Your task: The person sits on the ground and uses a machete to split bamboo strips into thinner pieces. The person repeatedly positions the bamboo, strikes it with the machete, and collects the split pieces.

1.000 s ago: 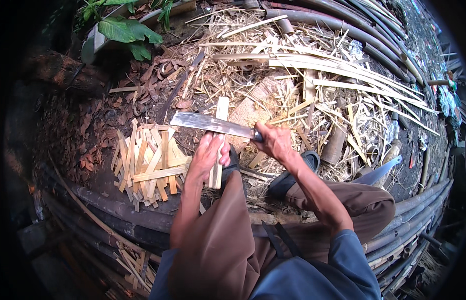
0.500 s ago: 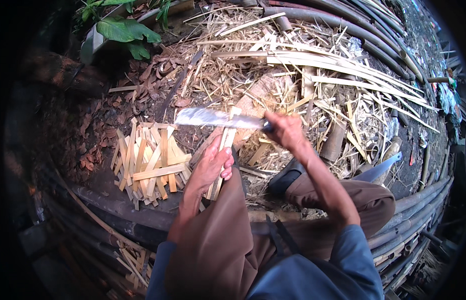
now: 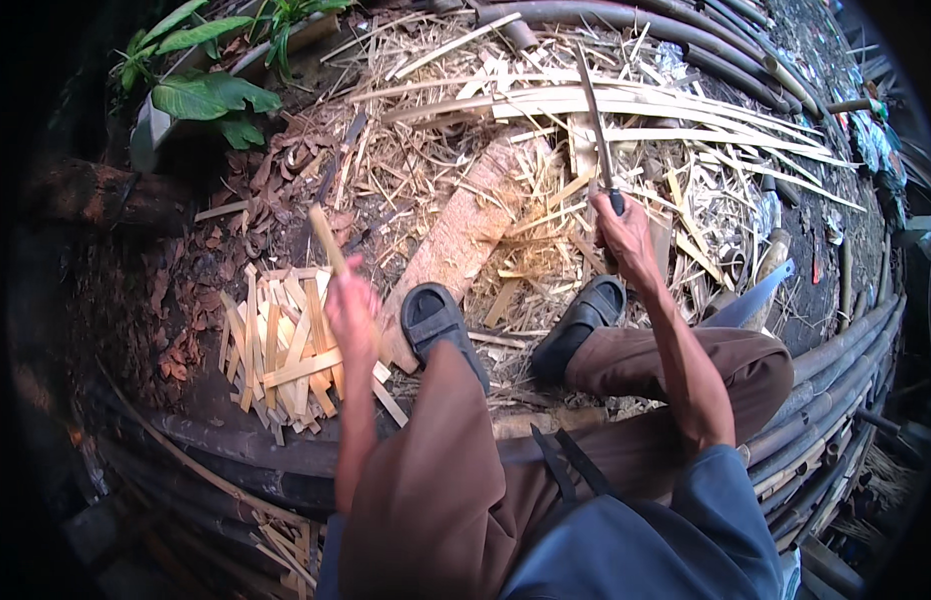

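Note:
My left hand (image 3: 353,308), slightly blurred, is closed round a short split-bamboo strip (image 3: 328,238) that points up and away. It hovers at the right edge of a pile of short bamboo slats (image 3: 286,350) on the ground. My right hand (image 3: 626,238) grips the dark handle of a machete, its long narrow blade (image 3: 592,115) pointing away from me and seen nearly edge-on. The blade is apart from the strip, over the shavings. Between my hands a flat wooden plank (image 3: 461,235) lies aslant on the ground, just beyond my sandalled feet.
Long pale bamboo strips (image 3: 676,115) lie over shavings at the far right. A handsaw (image 3: 754,298) rests beside my right knee. Dark bamboo poles (image 3: 236,440) run along the near side, with more poles (image 3: 626,15) at the back. A leafy plant (image 3: 211,95) grows far left.
My left hand has moved left with the bamboo strip, away from my knee toward the slat pile. The machete has left the strip and swung from pointing left to pointing away, further right.

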`<state>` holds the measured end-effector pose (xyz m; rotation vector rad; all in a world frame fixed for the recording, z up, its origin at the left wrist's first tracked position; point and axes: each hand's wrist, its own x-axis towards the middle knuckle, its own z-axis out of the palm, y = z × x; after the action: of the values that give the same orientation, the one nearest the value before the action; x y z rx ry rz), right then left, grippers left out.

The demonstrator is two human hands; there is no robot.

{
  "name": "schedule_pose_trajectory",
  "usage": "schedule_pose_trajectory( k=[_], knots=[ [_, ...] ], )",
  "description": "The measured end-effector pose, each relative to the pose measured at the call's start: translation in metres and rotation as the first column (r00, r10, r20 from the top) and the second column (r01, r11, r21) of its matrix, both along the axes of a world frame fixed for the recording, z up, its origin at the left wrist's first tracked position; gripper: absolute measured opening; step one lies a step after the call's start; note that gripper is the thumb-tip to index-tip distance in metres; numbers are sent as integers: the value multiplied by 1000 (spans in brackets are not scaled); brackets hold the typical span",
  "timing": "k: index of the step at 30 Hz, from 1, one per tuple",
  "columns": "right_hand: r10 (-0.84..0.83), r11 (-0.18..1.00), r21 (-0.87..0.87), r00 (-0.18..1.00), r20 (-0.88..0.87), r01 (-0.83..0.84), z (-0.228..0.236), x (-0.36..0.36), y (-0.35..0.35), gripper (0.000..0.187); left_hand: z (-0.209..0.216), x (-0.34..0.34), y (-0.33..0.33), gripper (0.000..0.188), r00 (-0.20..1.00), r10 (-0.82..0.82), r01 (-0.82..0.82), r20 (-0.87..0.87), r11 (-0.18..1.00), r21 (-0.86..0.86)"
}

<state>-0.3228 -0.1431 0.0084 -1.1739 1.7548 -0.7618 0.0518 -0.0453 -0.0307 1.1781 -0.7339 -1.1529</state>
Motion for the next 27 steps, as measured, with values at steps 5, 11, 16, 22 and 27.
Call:
schedule_pose_trajectory(
  k=[5,11,16,22,27],
  knots=[
    [106,994,-38,986,128,-102,21,38,52,48,-63,-56,-54,43,996,18,-5,92,991,-136],
    [243,970,-58,942,231,-236,24,76,86,71,-60,-79,-55,62,951,-96,153,294,972,-177],
    [249,955,27,847,469,-296,34,110,87,55,-49,-83,-51,43,768,-247,259,591,964,66],
    [93,946,194,790,606,-260,34,123,89,42,-20,-95,-47,24,737,-225,354,638,932,-81],
    [30,940,247,780,626,-234,37,124,90,41,-10,-95,-45,28,715,-221,405,664,904,-134]
  ],
)
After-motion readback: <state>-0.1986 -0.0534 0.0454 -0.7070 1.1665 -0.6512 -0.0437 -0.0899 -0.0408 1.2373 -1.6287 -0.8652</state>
